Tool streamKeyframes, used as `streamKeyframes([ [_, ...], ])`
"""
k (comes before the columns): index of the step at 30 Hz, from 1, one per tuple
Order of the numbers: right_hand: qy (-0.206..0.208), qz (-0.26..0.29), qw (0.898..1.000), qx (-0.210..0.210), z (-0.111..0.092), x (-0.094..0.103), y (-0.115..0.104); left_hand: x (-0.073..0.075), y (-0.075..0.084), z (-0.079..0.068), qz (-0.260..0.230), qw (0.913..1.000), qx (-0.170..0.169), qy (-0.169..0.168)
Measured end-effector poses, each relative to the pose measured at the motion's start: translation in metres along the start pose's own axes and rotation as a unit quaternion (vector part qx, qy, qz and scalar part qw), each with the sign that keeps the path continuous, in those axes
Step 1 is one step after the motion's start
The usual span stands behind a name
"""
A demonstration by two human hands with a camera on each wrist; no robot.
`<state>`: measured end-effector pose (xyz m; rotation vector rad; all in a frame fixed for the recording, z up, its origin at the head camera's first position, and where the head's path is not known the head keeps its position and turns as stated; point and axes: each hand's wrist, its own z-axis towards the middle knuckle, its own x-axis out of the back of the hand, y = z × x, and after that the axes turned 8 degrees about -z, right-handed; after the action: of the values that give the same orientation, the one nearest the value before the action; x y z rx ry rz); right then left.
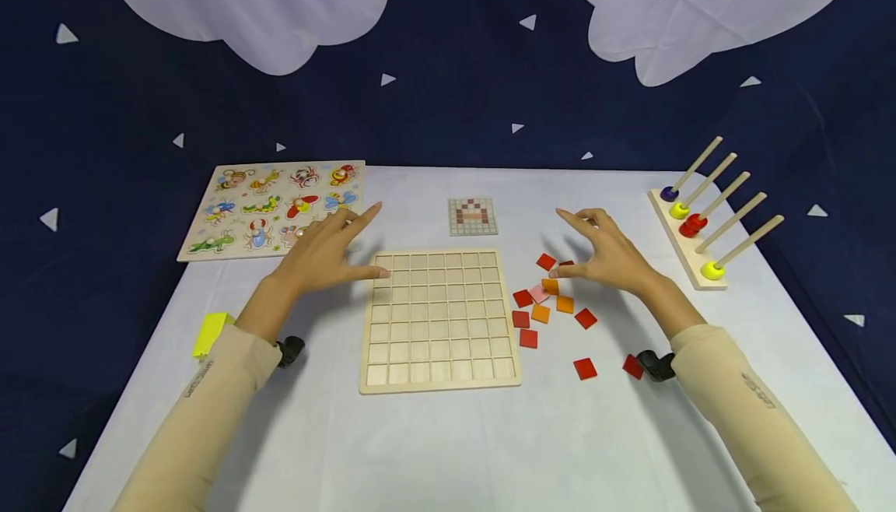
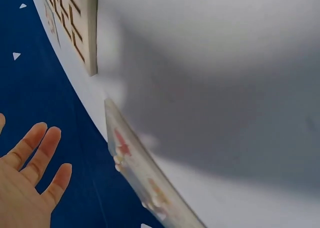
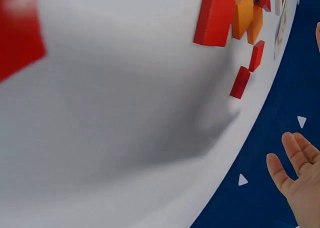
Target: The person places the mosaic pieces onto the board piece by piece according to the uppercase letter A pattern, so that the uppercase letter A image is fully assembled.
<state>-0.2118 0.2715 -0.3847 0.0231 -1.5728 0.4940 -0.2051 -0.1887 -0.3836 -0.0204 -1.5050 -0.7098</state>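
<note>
In the head view my left hand (image 1: 318, 251) hovers with fingers extended at the upper left corner of a wooden grid board (image 1: 440, 321), whose cells hold no tiles. My right hand (image 1: 605, 255) hovers, thumb and forefinger spread, over loose square tiles. Among them are red tiles (image 1: 528, 338), orange tiles (image 1: 565, 304) and one pink tile (image 1: 538, 294). Neither hand holds anything. Behind the board lies a small pattern card (image 1: 472, 216) with a pixel picture. Both wrist views show the left fingers (image 2: 45, 143) and right fingers (image 3: 295, 160) spread loosely.
An insect puzzle board (image 1: 238, 220) lies at the back left, partly behind the left hand. A yellow block (image 1: 211, 333) sits beside the left forearm. At the back right stands a wooden peg stand (image 1: 689, 243) with coloured beads. A dark blue cloth (image 1: 448, 107) hangs behind the table.
</note>
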Motion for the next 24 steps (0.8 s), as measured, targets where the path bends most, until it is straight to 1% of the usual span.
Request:
streamKeyframes([
  [5, -0.015, 0.015, 1.0, -0.008, -0.005, -0.004, 0.002, -0.007, -0.003, -0.01, 0.001, 0.9999, -0.01, 0.001],
  [7, -0.017, 0.018, 1.0, -0.009, -0.006, -0.005, 0.002, -0.01, -0.004, -0.013, 0.001, 0.9999, -0.009, -0.005],
  [14, -0.018, 0.029, 0.999, -0.014, -0.008, -0.007, 0.004, -0.016, -0.009, -0.021, -0.018, 0.9986, 0.018, -0.047],
  [20, -0.007, 0.04, 0.999, -0.001, -0.008, -0.01, 0.006, -0.019, -0.009, -0.023, -0.04, 0.9974, 0.023, -0.055],
  [24, 0.003, 0.043, 0.999, 0.016, -0.007, -0.014, 0.008, -0.022, -0.011, -0.025, -0.056, 0.9957, 0.032, -0.067],
])
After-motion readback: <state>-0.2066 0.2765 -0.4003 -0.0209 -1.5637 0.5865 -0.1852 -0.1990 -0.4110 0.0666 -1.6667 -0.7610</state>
